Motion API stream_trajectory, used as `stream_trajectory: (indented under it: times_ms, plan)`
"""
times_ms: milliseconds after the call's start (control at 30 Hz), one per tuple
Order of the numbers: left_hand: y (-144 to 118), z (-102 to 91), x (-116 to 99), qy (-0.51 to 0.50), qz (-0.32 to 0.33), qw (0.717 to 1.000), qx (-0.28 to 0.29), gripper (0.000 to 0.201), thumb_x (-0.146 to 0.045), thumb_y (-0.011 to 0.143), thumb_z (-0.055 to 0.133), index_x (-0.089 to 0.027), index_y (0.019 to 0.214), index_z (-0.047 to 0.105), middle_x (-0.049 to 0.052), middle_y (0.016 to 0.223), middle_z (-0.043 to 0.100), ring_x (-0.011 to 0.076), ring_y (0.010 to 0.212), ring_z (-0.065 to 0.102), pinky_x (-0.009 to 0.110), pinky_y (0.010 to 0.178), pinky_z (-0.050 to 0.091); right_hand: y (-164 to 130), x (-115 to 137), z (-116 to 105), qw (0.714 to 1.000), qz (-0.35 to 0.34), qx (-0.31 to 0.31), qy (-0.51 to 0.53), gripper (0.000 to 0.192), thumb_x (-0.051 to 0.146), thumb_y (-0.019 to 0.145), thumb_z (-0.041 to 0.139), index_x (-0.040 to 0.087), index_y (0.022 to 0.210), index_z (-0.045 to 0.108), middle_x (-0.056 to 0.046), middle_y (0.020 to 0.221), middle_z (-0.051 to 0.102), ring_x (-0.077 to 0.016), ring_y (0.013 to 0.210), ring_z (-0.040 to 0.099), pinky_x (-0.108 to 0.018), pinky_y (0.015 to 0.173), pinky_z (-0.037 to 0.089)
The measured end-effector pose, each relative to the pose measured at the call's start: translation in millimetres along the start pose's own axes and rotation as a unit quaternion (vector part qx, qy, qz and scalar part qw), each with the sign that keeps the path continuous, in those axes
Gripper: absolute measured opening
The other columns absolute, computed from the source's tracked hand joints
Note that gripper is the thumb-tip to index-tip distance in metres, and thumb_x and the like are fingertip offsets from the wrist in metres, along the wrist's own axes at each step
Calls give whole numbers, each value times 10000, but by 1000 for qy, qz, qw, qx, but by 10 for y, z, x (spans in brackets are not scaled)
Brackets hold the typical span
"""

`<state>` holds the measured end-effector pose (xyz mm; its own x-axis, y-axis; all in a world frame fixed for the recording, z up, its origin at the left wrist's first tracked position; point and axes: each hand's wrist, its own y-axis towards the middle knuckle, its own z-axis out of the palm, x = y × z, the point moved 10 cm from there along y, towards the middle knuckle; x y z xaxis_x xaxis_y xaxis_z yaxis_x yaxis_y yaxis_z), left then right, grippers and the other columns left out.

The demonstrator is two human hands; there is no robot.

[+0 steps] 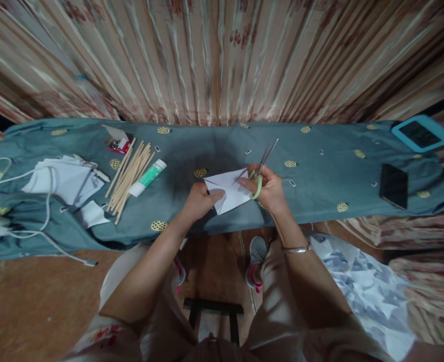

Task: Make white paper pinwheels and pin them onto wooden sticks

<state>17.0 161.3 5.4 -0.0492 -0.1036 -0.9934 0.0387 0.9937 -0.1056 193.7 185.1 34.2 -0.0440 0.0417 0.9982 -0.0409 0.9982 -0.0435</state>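
A white square of paper [227, 193], with slits or lines running in from its corners, is held up over the near part of the cloth-covered table. My left hand [202, 200] is closed on its left edge, thumb on top. Closed around a pair of scissors [259, 176] with pale green handles, my right hand [267, 188] also touches the paper's right edge. The scissor blades point up and away from the paper. How firmly the right fingers pinch the paper is hard to make out.
Left of the paper lie a glue stick [147, 177], several wooden sticks [129, 176], a small red-and-white box [117, 141], white paper pieces [66, 178] and a white cable [48, 201]. A phone [394, 186] and a blue-framed device [421, 133] rest at right. A bag of paper pieces [368, 286] stands below.
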Motion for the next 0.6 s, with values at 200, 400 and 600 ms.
stream_trajectory:
  times_ms: [200,400,600]
  plan:
    - [-18,78,21,-6,-9,1000,4,189,-319,645,714,-142,703,742,13,654,702,158,592,603,236,576,468,12,-52,56,1000,9,-13,24,519,486,519,857,228,864,566,100,543,488,-70,475,407,-230,467,373]
    - [-2,104,105,-18,-34,999,-4,243,-354,594,732,-134,695,750,6,663,708,156,614,602,249,604,464,19,-15,-17,995,-9,-65,71,501,443,470,872,229,805,568,105,546,547,-71,457,451,-214,438,378]
    - [2,128,165,-59,-52,997,-8,237,-339,550,747,-130,662,748,3,630,680,130,568,550,235,563,421,17,-34,9,996,9,-53,77,473,386,466,875,225,808,591,106,540,568,-66,442,448,-209,424,376]
